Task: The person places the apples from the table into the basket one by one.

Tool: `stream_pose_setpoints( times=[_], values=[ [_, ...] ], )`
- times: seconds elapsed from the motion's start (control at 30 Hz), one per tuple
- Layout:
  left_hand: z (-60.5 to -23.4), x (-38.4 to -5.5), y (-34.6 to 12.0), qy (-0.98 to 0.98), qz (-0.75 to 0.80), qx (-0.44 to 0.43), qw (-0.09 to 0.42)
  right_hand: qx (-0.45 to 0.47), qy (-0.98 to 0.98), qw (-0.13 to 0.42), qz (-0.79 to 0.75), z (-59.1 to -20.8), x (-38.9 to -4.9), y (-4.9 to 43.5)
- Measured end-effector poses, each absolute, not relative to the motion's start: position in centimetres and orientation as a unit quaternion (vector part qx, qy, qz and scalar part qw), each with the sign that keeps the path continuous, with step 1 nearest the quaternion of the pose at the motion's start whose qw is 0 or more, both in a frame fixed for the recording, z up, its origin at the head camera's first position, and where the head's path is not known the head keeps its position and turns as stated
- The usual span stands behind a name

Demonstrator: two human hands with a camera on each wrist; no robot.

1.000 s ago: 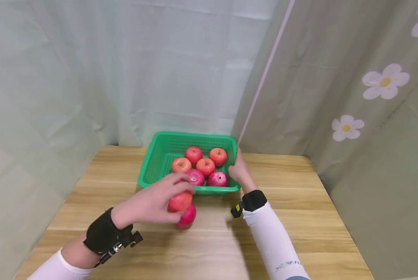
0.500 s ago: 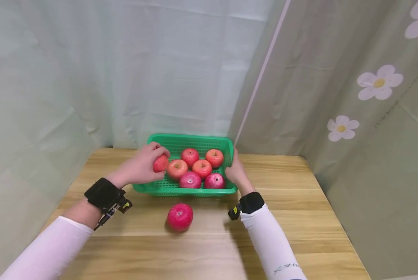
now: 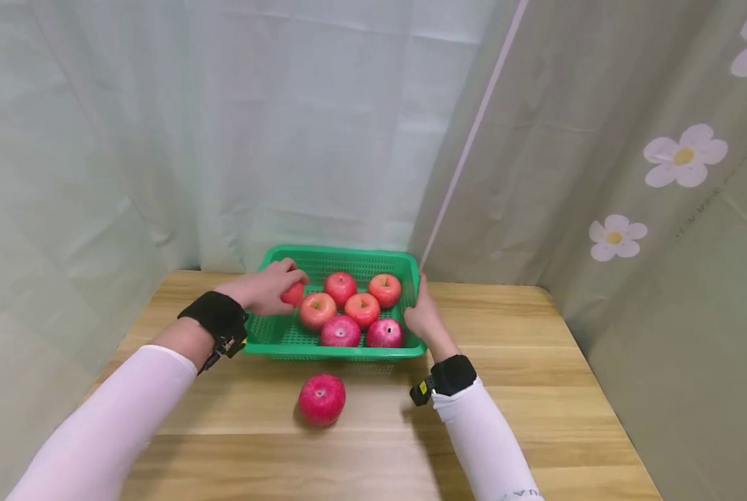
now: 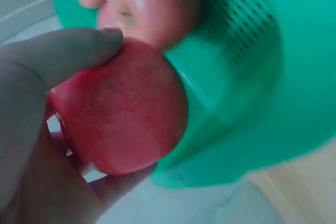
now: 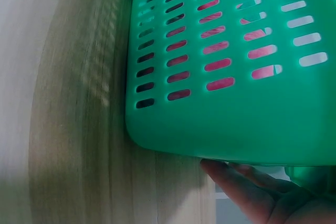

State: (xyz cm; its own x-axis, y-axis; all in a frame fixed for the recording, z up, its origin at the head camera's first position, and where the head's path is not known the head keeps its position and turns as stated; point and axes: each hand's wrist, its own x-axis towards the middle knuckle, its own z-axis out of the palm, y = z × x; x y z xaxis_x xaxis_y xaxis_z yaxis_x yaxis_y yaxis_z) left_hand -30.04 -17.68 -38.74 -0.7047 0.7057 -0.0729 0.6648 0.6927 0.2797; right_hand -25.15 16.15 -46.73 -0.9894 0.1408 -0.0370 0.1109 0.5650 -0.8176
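My left hand (image 3: 268,287) grips a red apple (image 4: 123,111) over the left part of a green plastic basket (image 3: 336,353). Thumb and fingers wrap the fruit from opposite sides. Several apples lie inside, toward the basket's right; a paler one (image 3: 317,311) is nearest the held apple. At the basket's right end, my right hand (image 3: 428,316) holds the rim, thumb toward the inside and fingers along the outer wall. The right wrist view shows fingers against the slotted wall (image 5: 220,124), partly hidden by it. One dark red apple (image 3: 321,399) sits on the table in front of the basket.
The basket stands near the back edge of a wooden table (image 3: 524,390). Pale curtains (image 3: 311,125) hang close behind and on the left. On the right hangs a curtain with white flowers (image 3: 685,156).
My left hand has carried its apple from in front of the basket up and left, then slightly lower into its left part. The right hand keeps its hold on the rim.
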Motion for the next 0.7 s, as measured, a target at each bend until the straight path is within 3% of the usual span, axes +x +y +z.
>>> stream_pose_setpoints(
  times=[0.3, 0.7],
  values=[
    [-40.3, -31.2, -16.8, 0.91, -0.001, 0.41, 0.058, -0.06, -0.894, 0.024, 0.444, -46.8, -25.1, 16.5],
    [-39.6, -33.0, -16.2, 0.918, -0.005, 0.381, 0.11, -0.057, -0.894, 0.024, 0.444, -46.8, -25.3, 16.4]
  ],
)
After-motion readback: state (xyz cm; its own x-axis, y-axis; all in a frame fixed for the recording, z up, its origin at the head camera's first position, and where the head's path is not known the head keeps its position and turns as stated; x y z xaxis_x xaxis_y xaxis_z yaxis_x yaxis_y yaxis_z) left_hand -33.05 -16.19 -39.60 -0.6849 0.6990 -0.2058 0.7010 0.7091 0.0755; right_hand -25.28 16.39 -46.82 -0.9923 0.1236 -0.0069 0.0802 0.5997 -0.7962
